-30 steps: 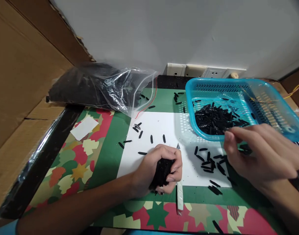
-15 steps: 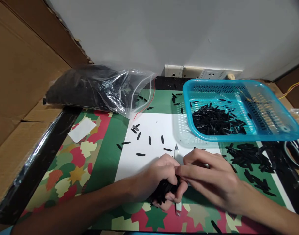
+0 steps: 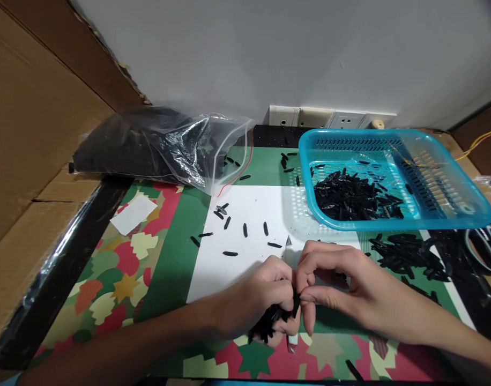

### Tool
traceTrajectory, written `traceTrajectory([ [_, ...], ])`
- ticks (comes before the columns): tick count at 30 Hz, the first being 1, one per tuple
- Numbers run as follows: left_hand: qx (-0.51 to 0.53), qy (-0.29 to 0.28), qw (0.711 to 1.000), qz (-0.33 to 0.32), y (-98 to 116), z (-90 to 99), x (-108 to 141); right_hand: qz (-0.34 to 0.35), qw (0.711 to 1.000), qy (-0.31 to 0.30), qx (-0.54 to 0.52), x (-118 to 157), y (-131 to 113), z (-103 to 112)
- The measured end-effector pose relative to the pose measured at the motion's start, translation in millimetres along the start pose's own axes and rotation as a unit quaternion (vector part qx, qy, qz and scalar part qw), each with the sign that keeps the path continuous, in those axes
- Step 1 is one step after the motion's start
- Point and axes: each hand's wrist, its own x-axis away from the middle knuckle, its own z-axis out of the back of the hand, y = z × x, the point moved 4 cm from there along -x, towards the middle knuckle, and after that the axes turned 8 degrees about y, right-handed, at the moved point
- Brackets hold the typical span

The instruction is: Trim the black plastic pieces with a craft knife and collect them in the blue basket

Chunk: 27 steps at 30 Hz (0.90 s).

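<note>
My left hand (image 3: 272,300) is closed around a bunch of small black strips (image 3: 269,320), which stick out below its fingers. Touching it from the right is my right hand (image 3: 337,279), thumb and fingertips pinched at the end of the bunch; what lies between those fingertips is too small to make out. Partly under the hands lies a white pen-like tool (image 3: 289,252) with a pointed tip. Loose black strips (image 3: 245,230) are scattered over the white sheet (image 3: 237,273) beyond my left hand.
A blue plastic basket (image 3: 390,228) with black strips stands at the back right, near a strip pile (image 3: 406,254) and scissors (image 3: 484,251). A clear zip bag (image 3: 149,145) of dark material lies back left, by cardboard (image 3: 32,107). Sockets (image 3: 344,119) line the wall.
My right hand's fingers have bent and its thumb has come to the bunch's right end, lower than before. My left hand has barely moved and still holds the bunch.
</note>
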Motion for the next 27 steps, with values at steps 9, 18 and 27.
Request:
traceTrajectory([
  [9, 0.022, -0.023, 0.999, -0.016, 2.4, 1.6, -3.2, 0.013, 1.0, 0.018, -0.014, -0.3, 0.5, -0.9],
  [18, -0.022, 0.003, 1.0, -0.002, 5.5, -2.3, 2.5, -0.005, 1.0, 0.01, -0.013, -0.3, 1.1, 1.5],
  [27, 0.005, 0.008, 1.0, -0.016, 3.4, 1.9, -1.5, -0.02, 0.994, 0.09, -0.066, 2.1, 7.9, 0.1],
])
